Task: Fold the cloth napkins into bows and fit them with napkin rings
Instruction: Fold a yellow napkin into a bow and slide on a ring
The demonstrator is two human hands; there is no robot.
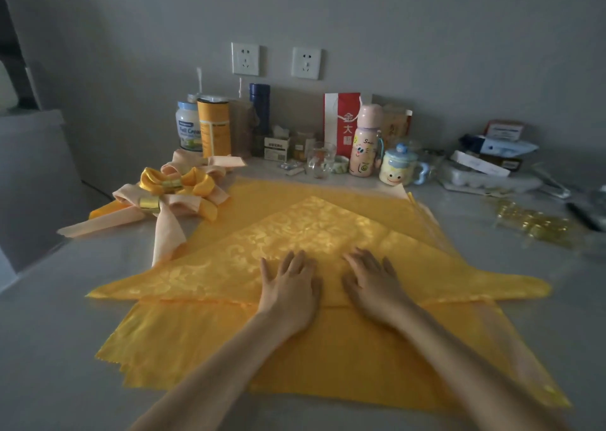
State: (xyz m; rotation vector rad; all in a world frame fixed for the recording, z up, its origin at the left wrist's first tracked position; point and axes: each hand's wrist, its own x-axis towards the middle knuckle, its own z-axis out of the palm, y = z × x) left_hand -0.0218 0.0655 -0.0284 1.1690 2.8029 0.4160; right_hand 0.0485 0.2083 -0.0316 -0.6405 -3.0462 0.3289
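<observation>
Nearest on the grey table (49,348) lies a stack of flat yellow satin napkins (203,342), probably serving as both supply and work surface. On it a yellow damask napkin folded into a triangle (311,230) lies with its long edge toward the person. The left hand (290,291) and right hand (373,288) rest flat on it side by side, fingers spread, gripping nothing, seemingly pressing the fold. Beyond, far left, finished yellow and peach bows in gold napkin rings (170,191) sit aside; loose gold rings (534,222) wait right.
</observation>
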